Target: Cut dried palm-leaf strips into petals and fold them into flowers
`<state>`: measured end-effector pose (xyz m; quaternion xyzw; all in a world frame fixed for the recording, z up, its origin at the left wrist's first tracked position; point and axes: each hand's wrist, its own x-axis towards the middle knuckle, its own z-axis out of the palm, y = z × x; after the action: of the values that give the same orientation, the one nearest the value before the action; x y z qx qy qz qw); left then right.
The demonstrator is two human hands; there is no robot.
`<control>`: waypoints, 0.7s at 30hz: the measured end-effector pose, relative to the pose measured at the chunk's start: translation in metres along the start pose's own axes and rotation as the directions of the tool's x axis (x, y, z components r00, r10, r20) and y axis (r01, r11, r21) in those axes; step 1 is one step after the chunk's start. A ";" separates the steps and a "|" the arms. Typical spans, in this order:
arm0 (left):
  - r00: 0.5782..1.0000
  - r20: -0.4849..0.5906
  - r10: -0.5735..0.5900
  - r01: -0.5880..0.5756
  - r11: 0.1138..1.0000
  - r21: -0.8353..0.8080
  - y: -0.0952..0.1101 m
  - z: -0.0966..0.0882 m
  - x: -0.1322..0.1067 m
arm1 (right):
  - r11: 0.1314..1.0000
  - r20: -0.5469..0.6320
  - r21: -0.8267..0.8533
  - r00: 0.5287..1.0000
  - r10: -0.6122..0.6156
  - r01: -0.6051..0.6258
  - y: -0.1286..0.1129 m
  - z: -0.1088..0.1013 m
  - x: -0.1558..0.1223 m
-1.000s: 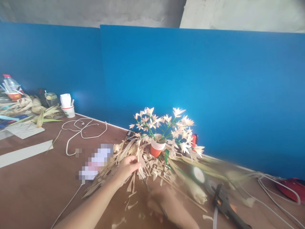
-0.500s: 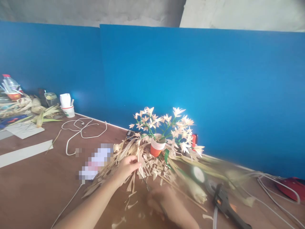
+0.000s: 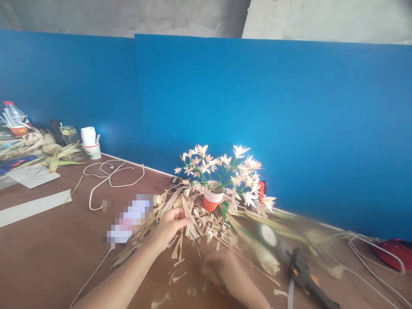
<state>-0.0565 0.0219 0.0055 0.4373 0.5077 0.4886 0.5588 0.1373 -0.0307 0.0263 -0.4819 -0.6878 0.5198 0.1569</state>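
Note:
My left hand (image 3: 169, 226) is closed in a pinch on a pale dried leaf strip (image 3: 188, 216) that sticks up from a heap of dried husk strips (image 3: 180, 223) on the brown table (image 3: 48, 253). My right hand (image 3: 222, 270) is low and blurred; its fingers curl round a thin dark tool (image 3: 201, 251) that points up at the strip. Just behind the heap stands an orange paper cup (image 3: 211, 200) filled with cream husk flowers (image 3: 222, 169) on green stems.
Black pliers (image 3: 304, 277) lie at the right near white cables (image 3: 370, 274) and a red object (image 3: 394, 254). A looped white cord (image 3: 109, 178), paper sheets (image 3: 34, 206), a white cup (image 3: 92, 146), more husks (image 3: 41, 152) and a bottle (image 3: 14, 113) lie left. A blue panel (image 3: 257, 120) backs the table.
The strip pinched in my left hand has tilted slightly to the left. My right hand with the thin tool has shifted a little. Nothing else has moved.

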 end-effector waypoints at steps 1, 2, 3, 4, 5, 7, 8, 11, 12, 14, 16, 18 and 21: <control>1.000 -0.005 -0.002 0.002 1.000 -0.005 0.000 0.000 0.000 | 1.000 -0.006 -0.011 1.000 0.002 -0.002 0.000 0.000 0.000; 1.000 -0.009 -0.003 0.003 1.000 -0.009 0.000 0.000 0.000 | 1.000 -0.009 -0.018 1.000 -0.002 0.002 0.000 -0.001 0.000; 1.000 -0.015 -0.005 0.004 1.000 -0.012 0.000 0.000 0.000 | 1.000 -0.011 -0.021 1.000 -0.013 0.012 -0.001 -0.001 -0.001; 1.000 -0.022 -0.007 0.006 1.000 -0.015 0.000 0.000 0.000 | 0.999 -0.013 -0.021 1.000 -0.026 0.025 -0.002 -0.002 -0.001; 1.000 -0.026 -0.010 0.010 1.000 -0.019 0.000 0.000 0.000 | 0.999 -0.016 -0.019 0.999 -0.036 0.036 -0.003 -0.002 -0.001; 0.999 -0.035 -0.022 0.020 0.999 -0.038 0.000 0.000 0.000 | 0.999 -0.020 -0.007 0.999 -0.032 0.031 -0.004 -0.002 -0.001; 0.999 -0.042 -0.030 0.028 0.998 -0.052 0.000 0.001 0.000 | 1.000 -0.022 0.004 1.000 -0.021 0.021 -0.005 -0.002 -0.001; 0.996 -0.060 -0.059 0.053 0.994 -0.097 -0.002 0.002 0.000 | 0.999 -0.021 0.047 1.000 0.000 0.001 -0.005 -0.002 0.000; 0.996 -0.063 -0.067 0.060 0.992 -0.109 -0.002 0.002 0.000 | 0.998 -0.023 0.055 1.000 0.005 -0.004 -0.004 -0.001 0.000; 0.995 -0.066 -0.080 0.071 0.989 -0.129 -0.004 0.003 0.000 | 0.998 -0.029 0.062 1.000 0.011 -0.010 -0.002 -0.001 0.001; 0.993 -0.069 -0.091 0.081 0.987 -0.141 -0.004 0.004 -0.001 | 0.998 -0.033 0.067 0.999 0.017 -0.015 0.000 0.000 0.001; 0.992 -0.073 -0.101 0.089 0.984 -0.155 -0.004 0.005 -0.002 | 0.997 -0.035 0.078 0.999 0.015 -0.012 0.001 0.000 0.001; 0.993 -0.075 -0.094 0.078 0.980 -0.185 -0.001 0.006 -0.004 | 0.997 -0.049 0.079 0.999 0.013 -0.010 0.000 0.001 0.000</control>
<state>-0.0500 0.0181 0.0057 0.3412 0.5023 0.5262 0.5953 0.1364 -0.0311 0.0253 -0.4920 -0.6600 0.5351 0.1897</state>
